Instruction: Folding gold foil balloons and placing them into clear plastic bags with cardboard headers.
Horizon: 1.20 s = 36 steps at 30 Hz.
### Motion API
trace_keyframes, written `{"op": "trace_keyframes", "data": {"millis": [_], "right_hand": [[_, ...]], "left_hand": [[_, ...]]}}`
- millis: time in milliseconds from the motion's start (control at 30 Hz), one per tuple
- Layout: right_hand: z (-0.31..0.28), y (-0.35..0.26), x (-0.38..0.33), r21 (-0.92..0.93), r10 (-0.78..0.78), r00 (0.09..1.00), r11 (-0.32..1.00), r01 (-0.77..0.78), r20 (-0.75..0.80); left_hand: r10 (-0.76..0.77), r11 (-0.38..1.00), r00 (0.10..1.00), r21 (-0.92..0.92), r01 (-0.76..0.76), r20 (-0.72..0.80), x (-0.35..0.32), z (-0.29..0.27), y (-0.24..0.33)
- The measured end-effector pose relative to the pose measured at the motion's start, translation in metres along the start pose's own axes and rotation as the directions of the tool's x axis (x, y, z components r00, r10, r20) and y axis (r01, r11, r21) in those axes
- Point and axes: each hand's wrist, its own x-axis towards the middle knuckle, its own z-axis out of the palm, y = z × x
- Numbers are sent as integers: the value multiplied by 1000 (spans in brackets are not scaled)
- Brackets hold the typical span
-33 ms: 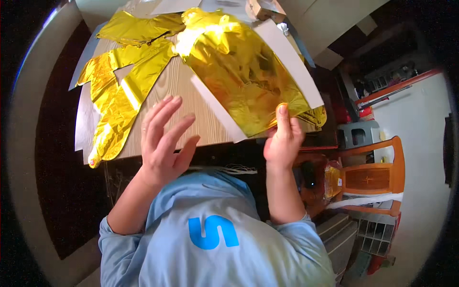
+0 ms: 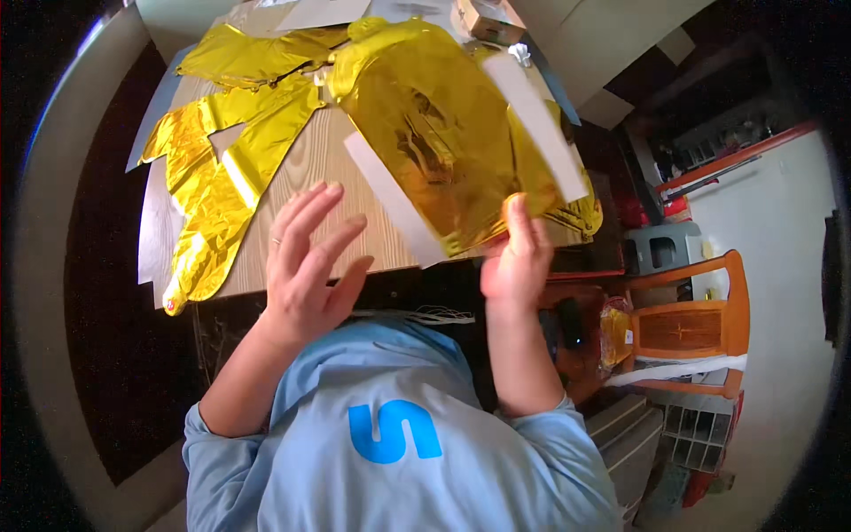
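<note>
Head view: the gold foil sheet (image 2: 461, 124) lies beyond the right hand (image 2: 519, 266), its long axis running away from that hand and leaning leftward. The right hand is nearer, its thumb and fingers seemingly pinched on the sheet's near edge, though blur softens the grip. The left hand (image 2: 306, 266) is apart from the sheet, to its left, fingers loosely spread, holding nothing. Beyond and left of it, a flat gold foil piece (image 2: 222, 195) lies on the surface (image 2: 310, 160). Compared with the earlier frame, the right hand and the sheet's near end sit slightly further left, and the bright glare on its far end has faded.
</note>
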Motion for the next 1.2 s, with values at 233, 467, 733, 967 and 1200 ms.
{"op": "trace_keyframes", "data": {"millis": [233,467,733,967,1200], "right_hand": [[-3,40,-36,286,497,858,809,-513,133],[-37,35,-27,-107,619,719,777,-621,317],[-73,1,8,-597,-187,625,188,780,758],[-57,15,27,-187,-174,171,-74,980,970],[-50,30,31,-145,-259,109,-126,981,960]], "left_hand": [[-30,999,933,-26,42,358,-6,14,6],[-7,999,881,-42,30,473,-21,35,-21],[78,995,865,-92,-37,495,-26,30,-38],[93,994,835,-101,-45,543,-20,20,-45],[66,996,923,-83,-37,380,-28,17,-39]]}}
